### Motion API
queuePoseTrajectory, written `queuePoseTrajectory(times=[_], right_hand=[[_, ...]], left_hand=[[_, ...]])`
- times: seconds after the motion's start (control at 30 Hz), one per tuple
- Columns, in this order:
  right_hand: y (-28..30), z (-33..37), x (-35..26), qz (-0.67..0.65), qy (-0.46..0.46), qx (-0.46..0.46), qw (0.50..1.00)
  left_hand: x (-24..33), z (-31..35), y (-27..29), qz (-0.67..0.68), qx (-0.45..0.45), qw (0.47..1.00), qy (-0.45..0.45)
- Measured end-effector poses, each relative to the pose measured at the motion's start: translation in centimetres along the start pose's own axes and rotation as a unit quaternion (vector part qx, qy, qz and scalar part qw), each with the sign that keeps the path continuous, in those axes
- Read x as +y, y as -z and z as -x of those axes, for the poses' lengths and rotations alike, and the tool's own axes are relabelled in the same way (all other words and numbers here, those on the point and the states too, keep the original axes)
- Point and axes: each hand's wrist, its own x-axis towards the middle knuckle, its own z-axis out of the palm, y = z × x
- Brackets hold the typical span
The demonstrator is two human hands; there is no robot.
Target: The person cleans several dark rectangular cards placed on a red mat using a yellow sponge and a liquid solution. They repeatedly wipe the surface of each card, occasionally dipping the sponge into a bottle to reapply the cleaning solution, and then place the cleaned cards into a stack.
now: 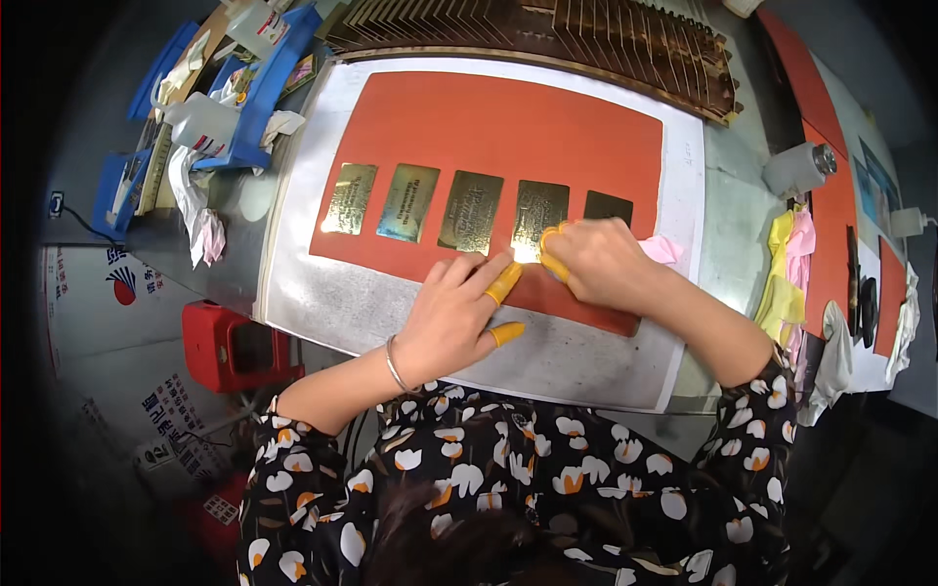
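My left hand (451, 311) is open, its index fingertip reaching the near edge of a shiny brass-coloured plate (539, 210), perhaps to steady it. My right hand (604, 260) is curled at the plate's near right corner; I cannot tell whether it pinches anything. Yellow finger covers (504, 282) sit on some fingertips, probably to keep skin off the metal. The plate is fourth from the left in a row of five, all lying flat; my right hand partly hides the fifth plate (608, 206). They look spaced apart so that each can be reached singly. Beneath them is a red mat (508, 117), likely a cushion against scratches, on a pale sheet (689, 181). A pink cloth (660, 250) lies beside my right wrist, within easy reach. Beyond the mat stands a slotted rack (625, 59), its slats apparently made to hold thin pieces separate. Blue shelving (256, 127) stands at the left.
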Motion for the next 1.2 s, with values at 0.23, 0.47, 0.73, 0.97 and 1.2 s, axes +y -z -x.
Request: queuePoseTrajectory(times=[0.23, 0.47, 0.73, 0.97, 1.2], right_hand=[[-0.7, -4.9, 1.2, 0.061, -0.080, -0.041, 0.994], [-0.2, -3.7, -4.3, -0.039, 0.042, -0.013, 0.998], [-3.3, -10.8, -2.1, 0.017, -0.090, 0.029, 0.995], [-2.7, -8.3, -6.2, -0.064, 0.065, -0.055, 0.994], [-5.9, -15.7, -5.0, 0.036, -0.017, 0.028, 0.999]], left_hand=[[-0.8, 1.3, -0.3, 0.064, 0.015, 0.998, -0.012], [-4.3, 4.1, 2.4, 0.043, 0.067, 0.996, 0.029], [-4.8, 4.0, 2.3, 0.012, 0.039, 0.999, 0.011], [-8.1, 6.7, 3.9, 0.021, 0.116, 0.992, 0.050], [-8.8, 7.4, 3.6, 0.007, 0.097, 0.994, 0.053]])
